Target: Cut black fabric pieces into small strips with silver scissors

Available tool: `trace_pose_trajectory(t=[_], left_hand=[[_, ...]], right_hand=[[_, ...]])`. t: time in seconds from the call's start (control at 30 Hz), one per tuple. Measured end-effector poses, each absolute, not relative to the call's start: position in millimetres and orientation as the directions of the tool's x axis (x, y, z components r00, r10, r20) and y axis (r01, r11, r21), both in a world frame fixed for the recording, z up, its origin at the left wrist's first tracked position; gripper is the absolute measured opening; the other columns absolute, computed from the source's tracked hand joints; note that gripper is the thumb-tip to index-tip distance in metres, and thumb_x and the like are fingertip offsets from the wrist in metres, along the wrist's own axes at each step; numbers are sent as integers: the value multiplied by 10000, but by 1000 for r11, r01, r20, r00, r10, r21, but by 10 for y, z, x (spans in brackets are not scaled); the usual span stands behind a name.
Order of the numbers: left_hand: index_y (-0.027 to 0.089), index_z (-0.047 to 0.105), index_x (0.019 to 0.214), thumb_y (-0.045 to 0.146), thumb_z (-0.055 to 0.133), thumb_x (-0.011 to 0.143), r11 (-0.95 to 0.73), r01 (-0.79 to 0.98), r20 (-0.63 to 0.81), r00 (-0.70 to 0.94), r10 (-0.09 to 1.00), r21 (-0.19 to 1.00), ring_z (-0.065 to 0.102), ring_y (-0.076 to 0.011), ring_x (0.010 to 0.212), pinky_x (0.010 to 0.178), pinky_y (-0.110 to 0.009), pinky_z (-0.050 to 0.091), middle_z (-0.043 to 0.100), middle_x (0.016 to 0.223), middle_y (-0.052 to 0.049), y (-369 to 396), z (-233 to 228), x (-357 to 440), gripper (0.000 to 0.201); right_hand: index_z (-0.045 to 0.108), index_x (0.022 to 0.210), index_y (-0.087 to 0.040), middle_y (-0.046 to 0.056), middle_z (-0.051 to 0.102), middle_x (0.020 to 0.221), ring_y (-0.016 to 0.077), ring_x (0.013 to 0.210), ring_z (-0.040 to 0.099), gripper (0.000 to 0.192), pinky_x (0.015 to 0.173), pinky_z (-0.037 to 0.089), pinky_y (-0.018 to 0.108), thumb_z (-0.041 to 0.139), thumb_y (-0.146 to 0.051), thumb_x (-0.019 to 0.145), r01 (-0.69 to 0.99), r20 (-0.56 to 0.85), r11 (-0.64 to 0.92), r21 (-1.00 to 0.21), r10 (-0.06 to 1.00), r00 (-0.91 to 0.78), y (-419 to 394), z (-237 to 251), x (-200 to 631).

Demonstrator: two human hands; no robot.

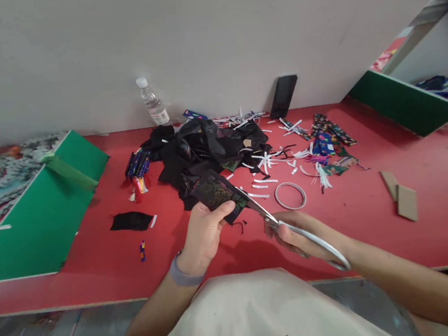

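My left hand (204, 233) pinches a small black fabric piece (218, 194) with coloured speckles, held above the red table (97, 254). My right hand (297, 235) grips silver scissors (293, 227), whose blades reach into the right edge of the fabric piece. A grey band sits on my left wrist. Behind the hands lies a heap of black cloth (206, 151).
A tape ring (290, 195), white paper strips (271, 163), patterned fabric scraps (330, 144), a black scrap (131, 221), cardboard pieces (403, 198), a water bottle (153, 105) and a phone (283, 96) leaning on the wall. Green boards (42, 212) stand at both sides.
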State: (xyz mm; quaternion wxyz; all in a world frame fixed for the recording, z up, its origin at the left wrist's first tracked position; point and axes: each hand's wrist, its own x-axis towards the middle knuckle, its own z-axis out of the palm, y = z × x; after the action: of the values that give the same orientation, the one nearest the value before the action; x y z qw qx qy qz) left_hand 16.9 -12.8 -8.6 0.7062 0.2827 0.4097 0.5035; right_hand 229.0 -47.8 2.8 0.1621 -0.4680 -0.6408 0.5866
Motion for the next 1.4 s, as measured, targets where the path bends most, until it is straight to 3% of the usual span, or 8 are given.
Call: trace_pose_trajectory(t=[0.4, 0.77, 1.4], left_hand=[[188, 713, 886, 206, 768, 688, 363, -471, -320, 172, 932, 804, 649, -150, 809, 765, -264, 503, 724, 868, -5, 19, -199, 145, 206], [169, 708, 872, 213, 735, 732, 354, -460, -305, 181, 935, 814, 638, -161, 847, 827, -294, 497, 713, 885, -23, 34, -238, 92, 150], [172, 691, 892, 205, 728, 741, 373, -469, -301, 224, 927, 801, 620, -148, 849, 828, -292, 487, 695, 895, -19, 54, -286, 77, 159]], right_hand=[[537, 822, -159, -32, 399, 597, 91, 519, 335, 727, 491, 286, 233, 308, -844, 746, 428, -384, -181, -886, 804, -454, -357, 28, 2203], [542, 820, -154, -33, 394, 574, 96, 516, 338, 744, 492, 293, 237, 285, -848, 748, 465, -398, -166, -870, 793, -462, -300, -24, 2164], [599, 854, -126, 8, 498, 588, 101, 520, 424, 856, 505, 350, 231, 173, -861, 751, 518, -312, -12, -855, 810, -496, -278, -91, 2214]])
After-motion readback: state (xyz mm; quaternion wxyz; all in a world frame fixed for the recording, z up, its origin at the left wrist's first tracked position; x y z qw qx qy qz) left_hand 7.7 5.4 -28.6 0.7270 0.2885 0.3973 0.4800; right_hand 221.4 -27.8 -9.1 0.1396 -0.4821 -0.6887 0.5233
